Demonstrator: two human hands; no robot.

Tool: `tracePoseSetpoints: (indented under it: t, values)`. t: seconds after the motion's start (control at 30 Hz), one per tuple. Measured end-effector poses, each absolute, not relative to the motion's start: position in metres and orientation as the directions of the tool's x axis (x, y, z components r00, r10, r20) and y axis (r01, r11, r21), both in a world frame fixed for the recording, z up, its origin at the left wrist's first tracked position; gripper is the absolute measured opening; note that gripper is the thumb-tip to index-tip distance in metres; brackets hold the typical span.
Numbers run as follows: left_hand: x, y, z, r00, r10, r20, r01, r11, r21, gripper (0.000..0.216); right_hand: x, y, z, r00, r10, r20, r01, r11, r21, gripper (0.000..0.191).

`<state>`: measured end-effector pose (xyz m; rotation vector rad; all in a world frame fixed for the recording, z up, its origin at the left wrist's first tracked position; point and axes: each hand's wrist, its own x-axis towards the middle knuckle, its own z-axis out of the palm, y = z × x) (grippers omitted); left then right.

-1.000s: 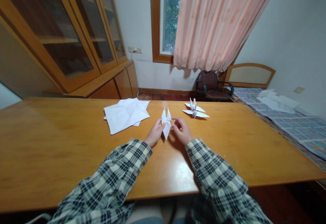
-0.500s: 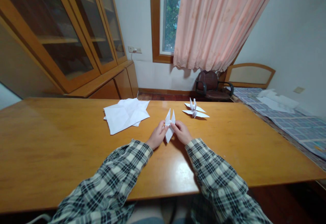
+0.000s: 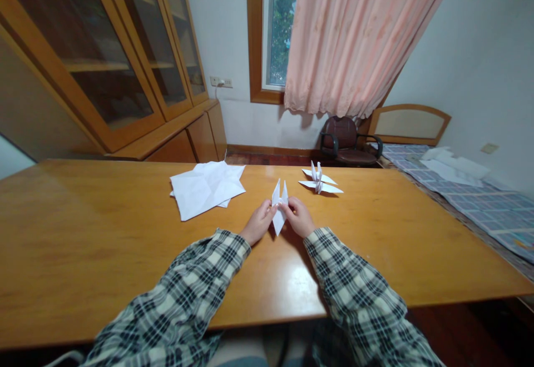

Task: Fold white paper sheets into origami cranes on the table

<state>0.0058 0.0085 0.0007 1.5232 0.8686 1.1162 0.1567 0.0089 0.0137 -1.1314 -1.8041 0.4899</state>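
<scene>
Between my hands is a piece of folded white paper, with two narrow points up at the far end and one wider point toward me. My left hand grips its left edge, the thumb on top near the middle. From the other side my right hand pinches the right edge, its thumb close to the left one. The fingers beneath the paper are hidden. Beyond my right hand, two folded paper cranes stand close together on the table, wings spread.
Several loose, creased white sheets lie overlapping left of my hands on the wooden table. A glass-door cabinet rises behind at left. Past the far edge stand a brown armchair and a bed on the right.
The folded paper has shifted very slightly to the right and its near point has swung a little right. Both hands keep their hold; the cranes and sheets stay put.
</scene>
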Motion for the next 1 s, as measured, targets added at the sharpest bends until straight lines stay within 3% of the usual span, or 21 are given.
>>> tracePoseSetpoints:
  t: [0.43,0.77,1.0]
  values:
    - [0.0011,0.0143,0.0063,0.311,0.928,0.207,-0.06,-0.198,0.978,0.027,0.1544,0.0071,0.0151,-0.193,0.85,0.491,0.459,0.52,-0.72,0.03]
    - [0.0002,0.0137,0.0012,0.242,0.919,0.313,0.139,-0.352,0.925,0.03,0.1552,0.0078,0.0141,-0.146,0.891,0.429,0.373,0.451,-0.81,0.033]
    - [0.0,0.0121,0.0029,0.22,0.924,0.312,0.17,-0.351,0.921,0.031,0.1544,0.0068,0.0151,-0.168,0.872,0.461,0.405,0.487,-0.774,0.031]
